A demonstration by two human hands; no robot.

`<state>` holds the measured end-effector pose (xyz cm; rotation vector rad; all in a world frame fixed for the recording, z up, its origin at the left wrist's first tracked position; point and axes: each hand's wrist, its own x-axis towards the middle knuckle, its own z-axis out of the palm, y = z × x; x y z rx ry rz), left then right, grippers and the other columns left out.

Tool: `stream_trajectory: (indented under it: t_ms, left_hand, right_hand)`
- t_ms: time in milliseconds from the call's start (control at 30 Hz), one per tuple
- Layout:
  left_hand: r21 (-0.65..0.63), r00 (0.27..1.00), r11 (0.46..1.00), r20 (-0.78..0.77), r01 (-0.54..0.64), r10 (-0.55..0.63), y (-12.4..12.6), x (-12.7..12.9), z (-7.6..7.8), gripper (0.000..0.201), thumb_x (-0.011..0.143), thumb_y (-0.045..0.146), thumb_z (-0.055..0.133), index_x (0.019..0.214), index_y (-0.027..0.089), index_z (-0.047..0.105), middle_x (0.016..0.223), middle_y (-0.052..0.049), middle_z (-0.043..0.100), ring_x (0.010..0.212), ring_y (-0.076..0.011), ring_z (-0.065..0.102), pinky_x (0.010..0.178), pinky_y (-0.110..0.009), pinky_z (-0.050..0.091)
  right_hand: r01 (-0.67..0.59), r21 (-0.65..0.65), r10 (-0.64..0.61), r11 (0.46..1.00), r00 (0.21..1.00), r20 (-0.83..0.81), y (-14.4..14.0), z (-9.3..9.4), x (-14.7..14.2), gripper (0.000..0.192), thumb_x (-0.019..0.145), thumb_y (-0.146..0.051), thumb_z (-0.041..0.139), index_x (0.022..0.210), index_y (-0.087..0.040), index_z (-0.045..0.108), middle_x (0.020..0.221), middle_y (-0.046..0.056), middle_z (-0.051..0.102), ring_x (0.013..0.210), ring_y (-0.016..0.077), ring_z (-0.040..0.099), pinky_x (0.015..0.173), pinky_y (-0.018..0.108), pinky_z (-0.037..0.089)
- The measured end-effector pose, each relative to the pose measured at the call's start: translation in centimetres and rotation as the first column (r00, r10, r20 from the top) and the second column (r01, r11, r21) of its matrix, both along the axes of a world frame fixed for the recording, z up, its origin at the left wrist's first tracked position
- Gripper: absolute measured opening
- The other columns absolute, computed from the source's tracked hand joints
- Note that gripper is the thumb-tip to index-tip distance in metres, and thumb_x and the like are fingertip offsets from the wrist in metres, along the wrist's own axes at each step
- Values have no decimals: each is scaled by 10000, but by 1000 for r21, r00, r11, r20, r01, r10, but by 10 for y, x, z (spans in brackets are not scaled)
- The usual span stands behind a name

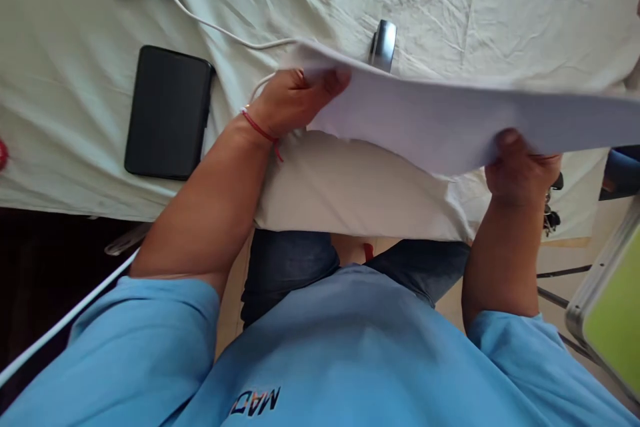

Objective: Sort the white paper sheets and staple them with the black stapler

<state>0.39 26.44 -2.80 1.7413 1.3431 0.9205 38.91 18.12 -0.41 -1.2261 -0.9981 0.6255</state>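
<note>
White paper sheet [450,123], blurred, flat, left hand [287,103] and right hand [520,173] grips grasping its edges

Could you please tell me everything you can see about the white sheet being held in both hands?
The white sheet looks like thin, plain paper or light fabric, motion-blurred, with no print visible. It is held nearly edge-on above the cloth-covered table, running from centre to the right edge of the view. The left hand grips its left end, and the right hand pinches its lower edge, thumb on top. It partly hides a small metallic object.
</note>
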Motion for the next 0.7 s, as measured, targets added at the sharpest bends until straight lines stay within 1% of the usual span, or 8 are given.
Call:
stream_trajectory:
  t_ms: [67,133,200,267,367,467,600,700]
  left_hand:
    - [61,974,990,178,127,-136,-3,-1,-1,595,1147,735,650,1121,175,853,1082,-56,834,1241,-235,787,1199,-383,652]
    - [60,918,959,279,278,-283,-7,-4,1,775,1079,948,628,937,194,733,919,-53,735,1137,-266,781,1149,-498,651]
    - [-33,909,936,252,351,-332,-11,-6,5,912,1015,1081,534,798,197,591,790,-4,561,926,-196,710,1020,-523,643]
    - [-112,917,927,227,359,-328,-12,-7,10,930,1002,1091,526,784,188,560,768,19,492,826,-133,624,944,-501,624]
    - [-155,907,928,317,339,-278,-9,-6,9,848,1010,1027,645,943,182,660,808,-1,600,845,-147,638,903,-425,625]
    - [-182,896,917,347,355,-278,4,-8,-8,687,1003,862,824,1143,198,725,787,9,673,789,-150,599,809,-356,587]
    - [-139,898,918,306,370,-316,20,-17,-33,481,961,566,948,1300,278,765,621,73,598,665,-154,487,713,-370,497]
    - [-98,924,938,234,332,-303,20,-19,-33,412,943,449,904,1322,328,795,596,69,568,660,-190,527,693,-394,464]
  right_hand:
    - [-12,-11,13,1000,1000,15,-1,2,-3,607,491,-533,1173,903,-262,820,994,-1,836,1172,287,834,1291,604,635]
    - [-1,-59,2,998,1000,20,-6,7,-5,578,503,-486,1167,895,-257,808,1013,5,851,1178,287,842,1290,595,643]
    - [38,-120,-35,992,999,23,-14,11,-6,551,500,-445,1162,870,-252,802,996,5,858,1100,271,847,1223,571,691]
    - [76,-191,-73,979,997,27,-23,14,-5,538,488,-426,1160,850,-251,803,968,2,864,1025,255,843,1128,532,739]
    - [75,-317,-73,945,997,18,-37,14,-3,534,461,-426,1163,827,-246,817,954,11,884,935,237,833,959,443,771]
    - [57,-442,-58,895,998,13,-49,13,-1,476,477,-401,1148,819,-240,860,953,31,911,845,217,814,787,355,745]
    - [60,-568,-64,821,998,12,-61,15,1,406,483,-362,1129,796,-255,892,912,21,916,765,218,807,680,327,711]
    - [16,-665,-41,746,999,-23,-66,18,3,410,470,-365,1146,783,-266,901,876,9,911,711,206,801,644,310,697]
